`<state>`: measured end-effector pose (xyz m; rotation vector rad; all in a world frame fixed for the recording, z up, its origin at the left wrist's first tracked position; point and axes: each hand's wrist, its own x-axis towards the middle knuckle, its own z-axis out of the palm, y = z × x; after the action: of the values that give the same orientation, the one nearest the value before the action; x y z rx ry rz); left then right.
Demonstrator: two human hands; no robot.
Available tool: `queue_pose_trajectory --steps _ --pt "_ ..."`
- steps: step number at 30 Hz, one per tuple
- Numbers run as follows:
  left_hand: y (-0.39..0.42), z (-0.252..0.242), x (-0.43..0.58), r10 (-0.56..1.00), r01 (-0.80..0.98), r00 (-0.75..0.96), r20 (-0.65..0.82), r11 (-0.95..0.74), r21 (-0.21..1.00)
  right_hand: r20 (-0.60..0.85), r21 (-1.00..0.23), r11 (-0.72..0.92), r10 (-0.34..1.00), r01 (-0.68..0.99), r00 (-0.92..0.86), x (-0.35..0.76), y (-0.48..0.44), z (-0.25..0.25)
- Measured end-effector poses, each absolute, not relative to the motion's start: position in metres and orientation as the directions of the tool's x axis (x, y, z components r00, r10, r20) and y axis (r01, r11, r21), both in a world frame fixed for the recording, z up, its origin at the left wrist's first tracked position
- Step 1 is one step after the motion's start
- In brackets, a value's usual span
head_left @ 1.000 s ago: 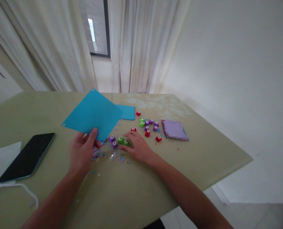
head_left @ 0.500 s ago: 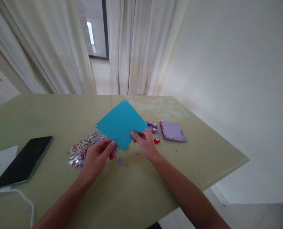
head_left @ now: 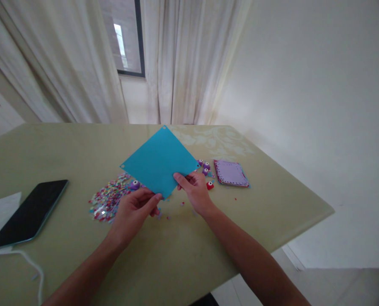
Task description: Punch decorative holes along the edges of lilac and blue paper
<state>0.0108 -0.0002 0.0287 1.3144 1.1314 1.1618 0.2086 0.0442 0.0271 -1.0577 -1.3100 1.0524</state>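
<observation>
A blue square sheet (head_left: pixel 160 159) is held up above the table, turned so that one corner points down. Small pale marks, perhaps holes, show at its top and left corners. My right hand (head_left: pixel 194 189) pinches its lower right edge, thumb on the near face. With thumb and fingers closed, my left hand (head_left: pixel 136 210) grips the sheet close to its bottom corner. Behind the sheet, partly hidden, lie purple pieces with white eye-like spots (head_left: pixel 206 165) and a red one (head_left: pixel 210 185). A pile of small multicoloured bits (head_left: pixel 108 197) spreads beyond my left hand.
A stack of squares with a lilac one (head_left: pixel 230 173) on top, dark dashes along its edges, lies to the right. On the left are a dark tablet (head_left: pixel 29 214), white paper (head_left: pixel 1 208) and a white cable (head_left: pixel 38 270). A wall (head_left: pixel 320 127) stands right of the table.
My left hand has slid along the sheet's lower left edge toward the bottom corner. The sheet has shifted slightly up and left, while my right hand keeps its grip.
</observation>
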Motion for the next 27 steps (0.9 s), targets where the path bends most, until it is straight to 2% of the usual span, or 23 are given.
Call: queue_pose_trajectory --steps 19,27 --pt "-0.007 0.030 0.015 0.984 0.010 0.168 0.065 -0.067 0.998 0.230 -0.972 0.231 0.973 -0.052 0.017 0.209 0.040 0.030" --pt "-0.007 0.023 0.016 0.975 -0.005 0.194 0.112 -0.113 0.994 0.249 -0.966 0.252 0.967 -0.061 0.057 0.211 0.042 0.027"
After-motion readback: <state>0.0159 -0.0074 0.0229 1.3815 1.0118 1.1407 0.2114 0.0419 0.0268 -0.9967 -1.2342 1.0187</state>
